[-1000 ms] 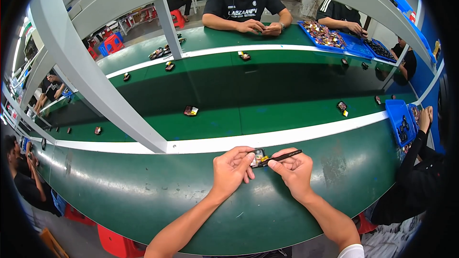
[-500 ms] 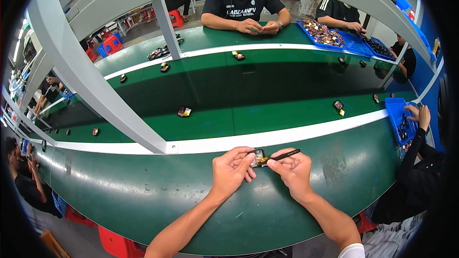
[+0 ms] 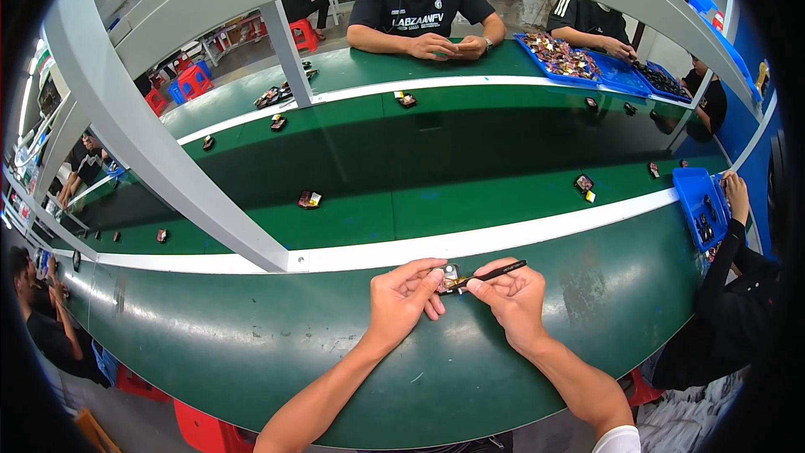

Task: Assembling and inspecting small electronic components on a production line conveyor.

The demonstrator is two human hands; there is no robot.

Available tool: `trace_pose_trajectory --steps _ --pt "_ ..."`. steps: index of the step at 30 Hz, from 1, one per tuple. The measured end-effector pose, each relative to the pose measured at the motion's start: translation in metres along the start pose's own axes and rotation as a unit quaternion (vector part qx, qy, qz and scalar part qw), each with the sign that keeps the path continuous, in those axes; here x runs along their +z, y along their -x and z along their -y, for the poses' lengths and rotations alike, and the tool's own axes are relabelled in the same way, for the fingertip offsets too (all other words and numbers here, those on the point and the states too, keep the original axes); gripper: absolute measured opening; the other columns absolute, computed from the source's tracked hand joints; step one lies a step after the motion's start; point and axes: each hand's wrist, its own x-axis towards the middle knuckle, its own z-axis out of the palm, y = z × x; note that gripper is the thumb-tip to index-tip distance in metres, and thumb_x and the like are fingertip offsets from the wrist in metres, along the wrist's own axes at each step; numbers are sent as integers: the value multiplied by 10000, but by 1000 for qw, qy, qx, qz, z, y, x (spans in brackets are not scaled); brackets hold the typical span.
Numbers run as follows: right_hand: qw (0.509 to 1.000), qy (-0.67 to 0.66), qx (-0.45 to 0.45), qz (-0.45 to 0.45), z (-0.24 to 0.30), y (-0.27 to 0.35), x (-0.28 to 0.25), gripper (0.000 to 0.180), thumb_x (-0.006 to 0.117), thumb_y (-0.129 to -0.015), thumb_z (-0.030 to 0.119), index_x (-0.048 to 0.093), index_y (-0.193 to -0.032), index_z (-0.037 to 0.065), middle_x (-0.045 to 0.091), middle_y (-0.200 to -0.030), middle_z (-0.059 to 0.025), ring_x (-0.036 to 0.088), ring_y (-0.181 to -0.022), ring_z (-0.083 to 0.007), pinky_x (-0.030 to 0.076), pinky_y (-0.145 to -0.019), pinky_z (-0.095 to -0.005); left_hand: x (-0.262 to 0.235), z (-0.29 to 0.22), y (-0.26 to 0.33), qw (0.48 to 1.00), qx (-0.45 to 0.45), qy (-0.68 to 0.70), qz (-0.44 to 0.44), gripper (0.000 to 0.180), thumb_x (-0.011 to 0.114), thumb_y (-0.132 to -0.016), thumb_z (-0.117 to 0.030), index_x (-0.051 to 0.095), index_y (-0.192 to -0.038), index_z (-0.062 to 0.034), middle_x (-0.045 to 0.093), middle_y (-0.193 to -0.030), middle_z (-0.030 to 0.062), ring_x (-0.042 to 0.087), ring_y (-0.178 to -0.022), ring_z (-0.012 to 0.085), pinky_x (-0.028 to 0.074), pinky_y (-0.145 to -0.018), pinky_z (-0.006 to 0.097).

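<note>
My left hand (image 3: 404, 298) is closed on the edge of a small black electronic unit (image 3: 451, 274), holding it up over the near green worktop. The unit's inner parts show, with a silvery round spot and a yellowish piece. In my right hand (image 3: 513, 298), pinched between thumb and fingers, is a pair of slim black tweezers (image 3: 501, 272). Their tips reach down to the unit's yellowish piece, at its right side. Whether the tips grip it is too small to tell.
Beyond a white rail (image 3: 470, 243) runs a green conveyor belt (image 3: 486, 210) carrying several similar units (image 3: 310, 200). A grey frame post (image 3: 176, 159) stands at left. At right a co-worker's hand is by a blue tray (image 3: 694, 193). Other people sit across the belt, near blue trays (image 3: 620, 75).
Units on the belt have shifted left. My hands stay almost in place, the tweezers and unit moving only slightly. The co-worker at right has lowered a hand at the tray.
</note>
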Motion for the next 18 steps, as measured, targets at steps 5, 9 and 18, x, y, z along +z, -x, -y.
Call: trace_pose_trajectory --steps 5,9,18 --pt "984 103 -143 15 -10 -1 -4 154 773 -851 -70 681 -971 -37 631 -739 23 401 -539 32 280 -474 -164 -3 -2 -1 1000 -7 13 13 242 627 -1006 -85 665 -1183 76 704 -852 131 673 -606 153 538 -500 254" --pt "979 124 -161 9 -9 -1 -2 144 783 -840 -66 691 -947 -34 617 -715 32 391 -526 30 277 -467 -169 -6 -2 -1 1000 -8 11 19 243 620 -1011 -90 665 -1177 82 702 -860 136 677 -608 160 541 -501 257" --pt "977 139 -164 6 -11 0 0 134 791 -836 -52 702 -933 -29 637 -717 25 401 -525 30 275 -461 -168 -5 -3 -1 1000 -10 17 16 243 614 -1012 -84 660 -1187 77 698 -866 143 686 -611 179 549 -499 262"
